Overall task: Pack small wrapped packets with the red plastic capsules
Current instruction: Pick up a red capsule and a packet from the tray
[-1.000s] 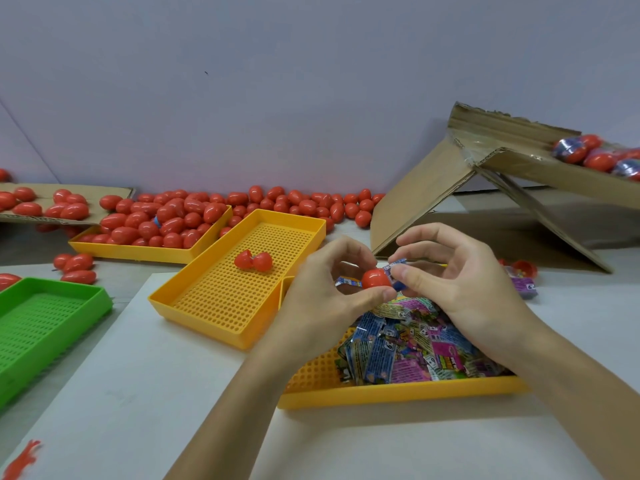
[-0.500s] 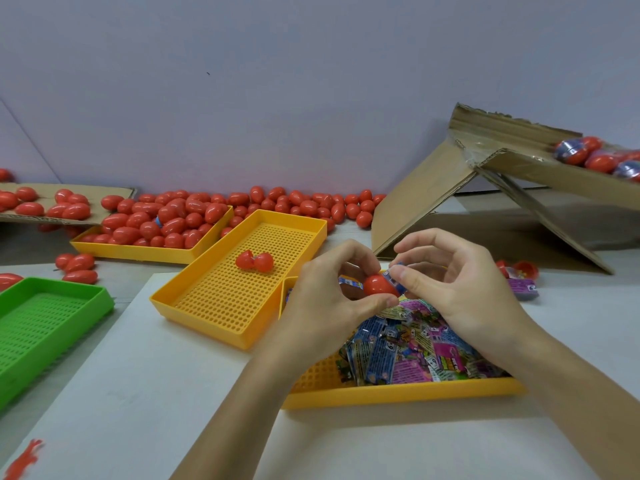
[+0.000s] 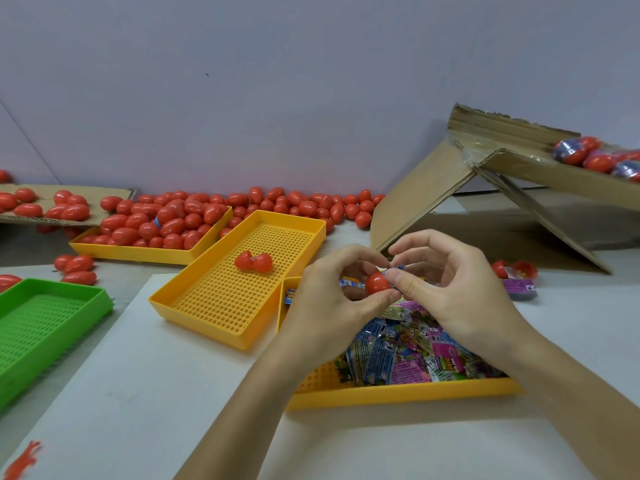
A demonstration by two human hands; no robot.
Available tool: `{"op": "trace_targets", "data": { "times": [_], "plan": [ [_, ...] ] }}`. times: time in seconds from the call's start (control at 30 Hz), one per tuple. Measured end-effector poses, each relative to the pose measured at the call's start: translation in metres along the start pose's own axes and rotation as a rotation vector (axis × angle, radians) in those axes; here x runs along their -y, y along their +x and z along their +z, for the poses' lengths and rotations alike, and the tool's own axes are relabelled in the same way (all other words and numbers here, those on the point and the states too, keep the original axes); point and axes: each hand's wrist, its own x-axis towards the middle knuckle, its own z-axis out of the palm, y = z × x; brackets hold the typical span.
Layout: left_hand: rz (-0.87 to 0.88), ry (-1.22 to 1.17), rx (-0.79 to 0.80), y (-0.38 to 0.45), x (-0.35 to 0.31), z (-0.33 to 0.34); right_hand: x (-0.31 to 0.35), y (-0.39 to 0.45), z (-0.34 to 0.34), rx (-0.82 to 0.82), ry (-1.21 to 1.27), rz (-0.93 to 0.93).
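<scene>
We hold the small red plastic capsule half in the curled fingers of our left hand, above the yellow perforated tray of wrapped packets. Our right hand pinches a blue wrapped packet touching the capsule at 2 o'clock. We judge the packet must go toward 8 o'clock, into the capsule; its opening is hidden.
</scene>
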Motion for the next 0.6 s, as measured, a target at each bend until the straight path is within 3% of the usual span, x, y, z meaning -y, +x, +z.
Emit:
{"op": "trace_targets", "data": {
  "times": [0.23,0.6],
  "plan": [
    [-0.005,-0.035,-0.078,0.0012,0.0013,0.0018,-0.0016,0.0004,-0.0004,-0.034,0.002,-0.053],
    [-0.103,-0.268,-0.178,0.0033,0.0059,0.0026,-0.0027,-0.0030,0.0050,-0.076,-0.370,-0.229]
  ]
}}
